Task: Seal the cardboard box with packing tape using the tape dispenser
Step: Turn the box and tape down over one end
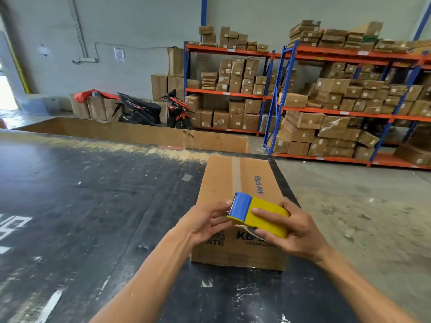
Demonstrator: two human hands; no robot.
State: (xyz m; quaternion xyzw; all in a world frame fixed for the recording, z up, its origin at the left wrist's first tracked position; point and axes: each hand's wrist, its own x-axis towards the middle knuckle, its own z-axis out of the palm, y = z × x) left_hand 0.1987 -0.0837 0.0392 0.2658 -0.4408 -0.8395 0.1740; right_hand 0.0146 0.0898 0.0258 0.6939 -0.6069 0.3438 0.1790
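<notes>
While hands (254,226) grip the dispenser (258,215), shelving (349,113) stands behind.

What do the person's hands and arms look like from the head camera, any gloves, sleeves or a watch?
Both the left hand and the right hand are bare, with no gloves. Both forearms are uncovered as far as the frame shows; no sleeve edge comes into view. No watch, ring, bracelet or marking is visible on either wrist or on the fingers that show.
</notes>
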